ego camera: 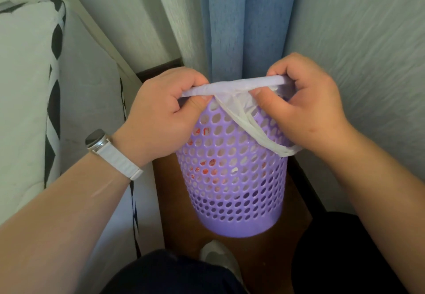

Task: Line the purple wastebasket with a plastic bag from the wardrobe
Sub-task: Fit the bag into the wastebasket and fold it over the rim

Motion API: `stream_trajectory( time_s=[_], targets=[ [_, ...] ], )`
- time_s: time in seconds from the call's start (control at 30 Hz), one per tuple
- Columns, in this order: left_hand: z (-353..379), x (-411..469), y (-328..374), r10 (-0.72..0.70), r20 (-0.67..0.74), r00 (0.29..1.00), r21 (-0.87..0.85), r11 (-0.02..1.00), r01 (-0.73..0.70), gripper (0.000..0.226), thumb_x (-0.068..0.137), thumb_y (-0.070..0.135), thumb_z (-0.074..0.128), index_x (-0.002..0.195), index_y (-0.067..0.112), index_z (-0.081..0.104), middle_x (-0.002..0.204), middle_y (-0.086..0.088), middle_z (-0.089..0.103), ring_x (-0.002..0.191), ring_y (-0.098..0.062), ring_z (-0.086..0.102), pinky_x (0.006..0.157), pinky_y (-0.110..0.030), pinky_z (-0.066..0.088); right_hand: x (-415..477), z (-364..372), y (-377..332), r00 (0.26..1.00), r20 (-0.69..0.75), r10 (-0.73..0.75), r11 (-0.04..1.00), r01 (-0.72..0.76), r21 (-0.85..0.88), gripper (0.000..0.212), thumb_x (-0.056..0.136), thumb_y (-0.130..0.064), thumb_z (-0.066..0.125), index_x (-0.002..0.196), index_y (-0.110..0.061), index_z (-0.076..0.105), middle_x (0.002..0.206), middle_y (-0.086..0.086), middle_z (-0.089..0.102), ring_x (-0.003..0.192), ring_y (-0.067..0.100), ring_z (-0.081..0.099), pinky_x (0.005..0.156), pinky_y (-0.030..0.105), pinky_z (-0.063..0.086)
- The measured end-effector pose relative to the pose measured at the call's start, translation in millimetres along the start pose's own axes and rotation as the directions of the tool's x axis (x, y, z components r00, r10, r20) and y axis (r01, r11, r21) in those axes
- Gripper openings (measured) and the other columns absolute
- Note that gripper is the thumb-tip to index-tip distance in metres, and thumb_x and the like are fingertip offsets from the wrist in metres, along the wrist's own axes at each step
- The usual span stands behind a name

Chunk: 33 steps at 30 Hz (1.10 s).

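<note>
The purple wastebasket (234, 185), with round holes all over its wall, stands on the brown floor in a corner. A thin white plastic bag (232, 86) lies inside it and is folded over its near rim; red print shows through the holes. My left hand (165, 114) grips the rim and bag at the left. My right hand (305, 102) grips them at the right. A bag handle loop (262, 137) hangs down outside the basket under my right hand.
A blue curtain (243, 24) hangs right behind the basket, between textured white walls. A white bed edge with a black-and-white patterned pillow (30, 91) is close on the left. My knees and a light shoe (218, 257) are just below the basket.
</note>
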<state>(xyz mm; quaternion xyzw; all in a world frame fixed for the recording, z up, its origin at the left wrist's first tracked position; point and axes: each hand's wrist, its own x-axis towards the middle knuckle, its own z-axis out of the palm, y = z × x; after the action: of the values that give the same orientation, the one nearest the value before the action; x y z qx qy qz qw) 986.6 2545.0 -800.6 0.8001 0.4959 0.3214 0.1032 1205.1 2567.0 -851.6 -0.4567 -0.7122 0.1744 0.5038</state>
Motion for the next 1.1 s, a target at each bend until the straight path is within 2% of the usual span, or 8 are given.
stream_trajectory(
  time_s=[0.13,0.23,0.37,0.5,0.6,0.8,0.9,1.1],
  targets=[
    [-4.8,-0.2,5.2,0.032,0.047,0.998,0.003,0.999,-0.032,0.024,0.086,0.029,0.058,0.098,0.010,0.067,0.089,-0.001,0.067,0.082,-0.012,0.059,0.075,-0.021,0.044,-4.0,5.6,-5.6,0.998,-0.044,-0.034,0.999,0.032,-0.045,0.024,0.083,-0.032,0.065,0.077,-0.010,0.057,0.073,-0.005,0.046,0.068,0.015,0.043,0.063,0.029,0.034],
    [2.2,0.4,12.2,0.122,0.065,0.990,0.102,0.986,-0.128,0.035,0.088,0.036,0.059,0.112,0.012,0.065,0.097,-0.002,0.068,0.090,-0.017,0.061,0.082,-0.031,0.048,-8.2,11.1,-10.3,0.997,-0.061,-0.053,0.995,0.047,-0.082,0.024,0.082,-0.033,0.066,0.076,-0.010,0.057,0.072,-0.005,0.048,0.068,0.018,0.046,0.063,0.035,0.037],
    [7.1,1.1,10.3,0.162,0.066,0.985,0.134,0.976,-0.170,0.021,0.095,0.029,0.054,0.101,0.014,0.068,0.083,-0.003,0.062,0.075,-0.021,0.058,0.070,-0.042,0.047,-12.3,16.4,-15.8,0.996,-0.062,-0.063,0.994,0.058,-0.093,0.025,0.082,-0.033,0.068,0.076,-0.011,0.058,0.070,-0.002,0.052,0.068,0.020,0.048,0.063,0.039,0.040],
    [6.5,-0.8,5.5,0.162,0.067,0.985,0.167,0.971,-0.171,0.021,0.096,0.028,0.050,0.095,0.014,0.066,0.079,0.000,0.058,0.072,-0.020,0.055,0.065,-0.037,0.045,-11.4,15.7,-17.4,0.999,-0.019,-0.050,0.998,0.049,-0.030,0.021,0.082,-0.031,0.070,0.080,-0.011,0.063,0.073,0.000,0.058,0.069,0.019,0.052,0.064,0.038,0.044],
    [5.0,-0.5,1.8,0.144,0.045,0.989,0.155,0.977,-0.149,0.019,0.095,0.023,0.050,0.094,0.012,0.065,0.080,0.004,0.057,0.074,-0.018,0.054,0.065,-0.031,0.041,-7.1,8.7,-13.8,0.994,0.025,-0.108,0.994,0.108,-0.008,0.022,0.083,-0.030,0.069,0.089,-0.008,0.066,0.081,0.004,0.062,0.076,0.023,0.057,0.070,0.040,0.046],
    [2.8,-1.0,0.7,0.101,-0.036,0.994,0.115,0.989,-0.096,0.015,0.093,0.014,0.052,0.088,0.006,0.064,0.079,0.006,0.054,0.072,-0.013,0.051,0.065,-0.024,0.037,0.7,0.7,-6.3,0.986,-0.003,-0.165,0.986,0.165,-0.014,0.031,0.084,-0.032,0.069,0.095,-0.003,0.067,0.092,0.003,0.062,0.086,0.023,0.059,0.080,0.041,0.046],
    [4.1,-2.1,2.2,0.096,-0.034,0.995,0.094,0.991,-0.092,0.019,0.095,0.018,0.051,0.087,0.006,0.064,0.077,0.005,0.055,0.070,-0.012,0.050,0.064,-0.023,0.038,-0.2,1.8,-7.5,0.989,-0.017,-0.146,0.989,0.146,-0.008,0.031,0.085,-0.036,0.069,0.089,-0.005,0.066,0.087,0.002,0.061,0.081,0.022,0.057,0.076,0.039,0.045],
    [1.0,-1.3,3.8,0.107,0.032,0.994,0.036,0.993,-0.108,0.017,0.092,0.019,0.053,0.093,0.008,0.066,0.079,0.002,0.059,0.072,-0.015,0.053,0.066,-0.034,0.044,-6.7,7.4,-10.2,0.992,-0.085,-0.096,0.994,0.090,-0.063,0.031,0.083,-0.035,0.069,0.073,-0.009,0.057,0.070,-0.002,0.046,0.065,0.019,0.044,0.062,0.035,0.036]
  ],
)
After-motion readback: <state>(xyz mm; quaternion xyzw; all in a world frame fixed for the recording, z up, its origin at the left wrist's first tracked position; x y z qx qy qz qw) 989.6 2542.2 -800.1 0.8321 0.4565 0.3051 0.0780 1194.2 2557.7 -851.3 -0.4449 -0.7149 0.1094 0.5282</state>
